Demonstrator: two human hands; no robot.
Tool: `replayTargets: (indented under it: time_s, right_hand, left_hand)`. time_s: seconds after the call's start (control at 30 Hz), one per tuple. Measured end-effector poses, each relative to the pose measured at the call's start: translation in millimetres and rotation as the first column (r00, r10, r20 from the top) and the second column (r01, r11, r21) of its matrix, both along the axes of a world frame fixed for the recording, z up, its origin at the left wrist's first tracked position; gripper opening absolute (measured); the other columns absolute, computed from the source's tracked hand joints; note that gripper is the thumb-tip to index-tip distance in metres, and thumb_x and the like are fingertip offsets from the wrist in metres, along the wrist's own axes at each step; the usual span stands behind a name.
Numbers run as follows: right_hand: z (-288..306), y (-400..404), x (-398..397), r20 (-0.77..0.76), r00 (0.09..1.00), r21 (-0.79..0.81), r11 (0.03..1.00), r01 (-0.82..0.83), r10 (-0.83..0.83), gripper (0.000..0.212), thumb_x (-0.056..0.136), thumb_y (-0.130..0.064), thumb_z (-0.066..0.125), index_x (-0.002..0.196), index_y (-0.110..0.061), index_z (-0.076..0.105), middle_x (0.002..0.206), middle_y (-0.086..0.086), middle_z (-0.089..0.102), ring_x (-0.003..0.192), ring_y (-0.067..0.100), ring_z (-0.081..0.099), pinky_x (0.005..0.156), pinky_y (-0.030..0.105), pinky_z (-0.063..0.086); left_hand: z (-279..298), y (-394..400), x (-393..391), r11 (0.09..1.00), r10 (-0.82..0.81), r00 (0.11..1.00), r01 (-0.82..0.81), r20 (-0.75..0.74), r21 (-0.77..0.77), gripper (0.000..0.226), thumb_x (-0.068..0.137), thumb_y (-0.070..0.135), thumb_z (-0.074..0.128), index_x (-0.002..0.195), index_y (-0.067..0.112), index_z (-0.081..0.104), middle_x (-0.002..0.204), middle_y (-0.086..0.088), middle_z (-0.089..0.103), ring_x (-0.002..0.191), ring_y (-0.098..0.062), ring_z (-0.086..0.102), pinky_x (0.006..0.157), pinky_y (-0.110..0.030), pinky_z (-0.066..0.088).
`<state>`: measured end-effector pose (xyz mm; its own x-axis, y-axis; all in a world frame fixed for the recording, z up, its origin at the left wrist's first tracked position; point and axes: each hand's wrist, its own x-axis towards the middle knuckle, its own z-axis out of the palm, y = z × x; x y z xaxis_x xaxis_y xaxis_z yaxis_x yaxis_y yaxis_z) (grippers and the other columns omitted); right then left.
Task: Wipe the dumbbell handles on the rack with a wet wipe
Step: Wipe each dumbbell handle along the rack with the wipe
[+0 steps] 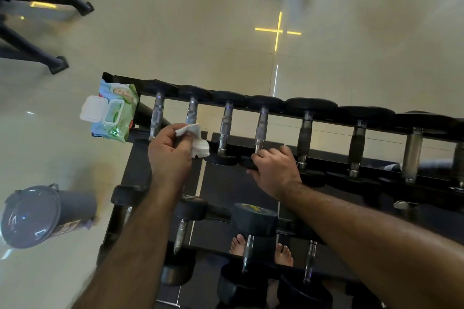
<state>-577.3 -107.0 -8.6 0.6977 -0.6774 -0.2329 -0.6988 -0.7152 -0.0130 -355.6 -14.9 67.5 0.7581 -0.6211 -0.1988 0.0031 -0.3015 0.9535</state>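
A wipe [198, 142] is pinched in the left hand [169, 155] over a handle [192, 113]. A dumbbell head [248, 162] on the rack [326, 158] is gripped by the right hand [275, 170].

Glossy beige tile floor [200, 20]; grey lidded bin [37, 216] at left.
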Motion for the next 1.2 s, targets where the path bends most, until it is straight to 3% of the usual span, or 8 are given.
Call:
replayTargets:
  time_s: [0.2,0.27,0.37,0.63,0.77,0.9,1.1,1.2]
  right_hand:
    - [27.7,-35.2,-31.0,-0.034,0.993,0.277,0.955,-0.104,0.117,0.074,0.100,-0.078,0.036,0.151,-0.027,0.055,0.145,-0.002,0.062,0.133,0.023,0.056,0.113,0.042,0.042]
    - [30.8,-57.7,-70.3,-0.122,0.971,0.307,0.938,-0.159,0.205,0.099,0.092,-0.090,0.029,0.168,-0.026,0.029,0.171,0.002,0.035,0.157,0.028,0.033,0.129,0.045,0.023]
    - [27.7,-85.7,-132.2,-0.193,0.927,0.228,0.934,-0.277,0.322,0.115,0.084,-0.103,0.021,0.172,-0.030,0.006,0.178,0.002,-0.002,0.165,0.031,-0.002,0.131,0.054,-0.004]
    - [6.4,-103.4,-159.5,-0.155,0.901,0.102,0.914,-0.394,0.406,0.094,0.097,-0.090,0.024,0.171,-0.033,0.021,0.178,0.002,0.014,0.164,0.038,0.008,0.127,0.059,0.005]
    - [-2.8,-97.5,-164.6,-0.170,0.911,0.087,0.927,-0.365,0.375,0.092,0.098,-0.089,0.023,0.170,-0.032,0.024,0.177,0.004,0.020,0.161,0.039,0.018,0.125,0.062,0.011]
    - [-12.0,-89.1,-170.1,-0.122,0.945,0.101,0.951,-0.293,0.304,0.091,0.099,-0.087,0.021,0.172,-0.036,0.008,0.180,0.002,0.006,0.163,0.038,0.012,0.127,0.063,0.004]
    - [-14.7,-80.8,-171.3,-0.093,0.949,0.096,0.951,-0.293,0.302,0.091,0.100,-0.084,0.022,0.172,-0.029,0.014,0.179,0.005,0.010,0.162,0.037,0.018,0.126,0.067,0.017]
    - [-14.2,-81.0,-173.0,-0.080,0.950,0.084,0.952,-0.294,0.301,0.092,0.100,-0.084,0.025,0.172,-0.028,0.015,0.179,0.006,0.010,0.163,0.037,0.016,0.127,0.068,0.020]
  left_hand:
    - [-14.5,-28.6,-21.2,0.970,-0.238,0.964,0.229,0.119,0.087,0.018,0.099,0.013,0.070,0.113,0.023,0.075,0.104,0.004,0.075,0.096,-0.011,0.073,0.079,-0.030,0.064]
    - [-21.0,-42.7,-29.6,0.939,-0.342,0.915,0.323,0.215,0.115,0.019,0.099,0.013,0.070,0.113,0.022,0.076,0.099,0.008,0.074,0.092,-0.007,0.071,0.080,-0.031,0.064]
    - [-30.1,-67.1,-42.7,0.911,-0.413,0.860,0.391,0.301,0.133,0.015,0.097,0.015,0.072,0.110,0.021,0.078,0.093,0.008,0.075,0.088,-0.007,0.070,0.078,-0.032,0.063]
    - [-47.6,-110.4,-73.9,0.877,-0.475,0.751,0.449,0.458,0.173,0.022,0.095,0.007,0.068,0.111,0.017,0.079,0.092,0.007,0.075,0.083,-0.001,0.068,0.077,-0.023,0.061]
    - [-57.7,-132.6,-76.6,0.804,-0.549,0.479,0.528,0.685,0.275,0.026,0.094,0.006,0.067,0.116,0.014,0.078,0.106,-0.002,0.078,0.097,-0.020,0.072,0.089,-0.043,0.061]
    - [-71.0,-148.7,-83.6,0.803,-0.500,0.250,0.493,0.829,0.336,0.029,0.089,0.003,0.079,0.118,0.004,0.076,0.101,-0.012,0.073,0.092,-0.032,0.068,0.076,-0.046,0.062]
    - [-92.2,-140.5,-78.2,0.629,-0.541,-0.057,0.634,0.839,0.449,0.019,0.085,0.005,0.077,0.104,0.005,0.077,0.105,-0.013,0.074,0.097,-0.031,0.069,0.085,-0.042,0.059]
    - [-96.4,-142.0,-79.3,0.590,-0.600,-0.124,0.599,0.790,0.542,0.018,0.089,0.006,0.072,0.106,0.005,0.077,0.112,-0.013,0.074,0.106,-0.031,0.066,0.098,-0.043,0.055]
